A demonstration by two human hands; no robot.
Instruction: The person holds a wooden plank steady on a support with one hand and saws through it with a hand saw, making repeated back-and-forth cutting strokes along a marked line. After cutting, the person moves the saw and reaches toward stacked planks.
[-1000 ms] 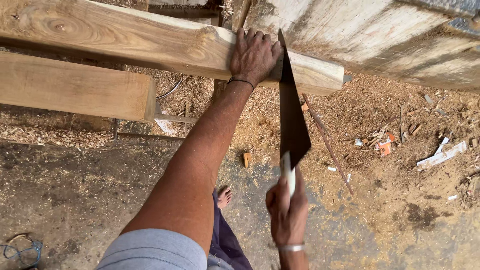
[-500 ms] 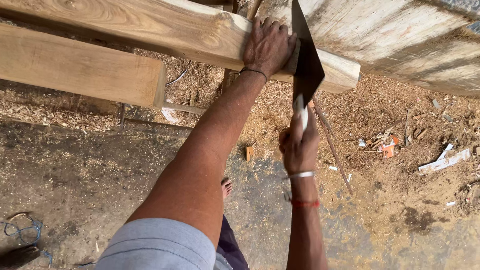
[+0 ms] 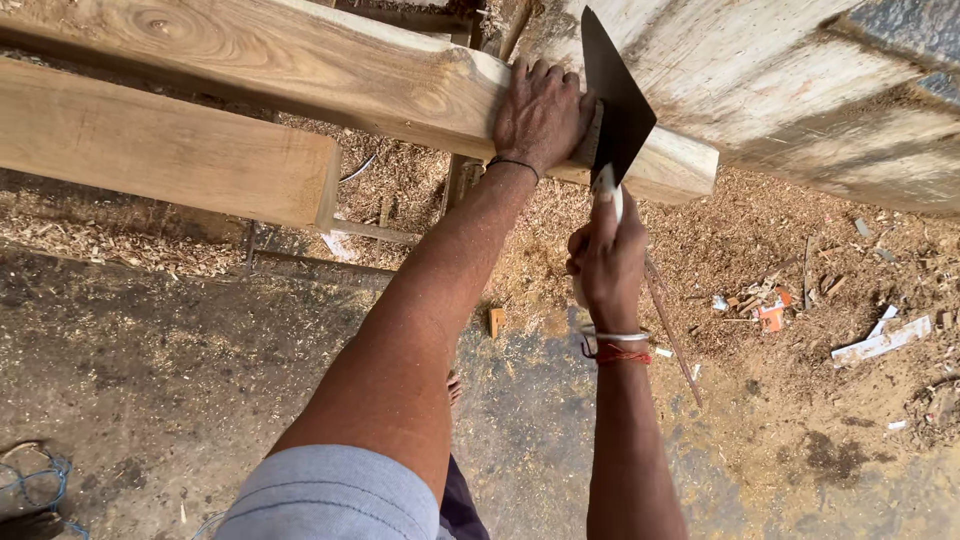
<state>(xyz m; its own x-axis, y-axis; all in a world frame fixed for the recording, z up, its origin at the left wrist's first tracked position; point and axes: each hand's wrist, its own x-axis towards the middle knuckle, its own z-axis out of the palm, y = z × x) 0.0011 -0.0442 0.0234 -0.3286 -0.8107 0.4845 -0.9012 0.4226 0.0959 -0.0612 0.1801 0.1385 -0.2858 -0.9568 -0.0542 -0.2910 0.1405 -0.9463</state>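
Up at the top, two hands and two timbers share the shot, with one saw between them. Left hand (image 3: 541, 112) lies palm down on the upper beam (image 3: 330, 70), its fingers (image 3: 548, 72) lying close together and curling over the far edge, a thin dark band at the wrist, the arm running straight up from the grey sleeve (image 3: 330, 495). Just to the right of those fingers, the dark blade of the handsaw (image 3: 615, 105) stands steeply across the beam, touching the wood near its cut end. Right hand (image 3: 607, 265) sits below the beam, fingers wrapped tight round the pale handle, thumb side uppermost, one metal bangle and red thread at the wrist.

Second beam (image 3: 165, 150), lower and left of the left fingers, ends in a square face well apart from both hands. One broad weathered slab (image 3: 790, 80) leans close on the right, just beyond the blade tip, so room that side is tight. One thin rod (image 3: 672, 335) slants down just beside the right wrist. Below the hands, the sawdust-strewn ground (image 3: 150, 380) lies open, with one small wood offcut (image 3: 496, 321) near the left forearm and scraps of litter (image 3: 770, 310) well to the right.
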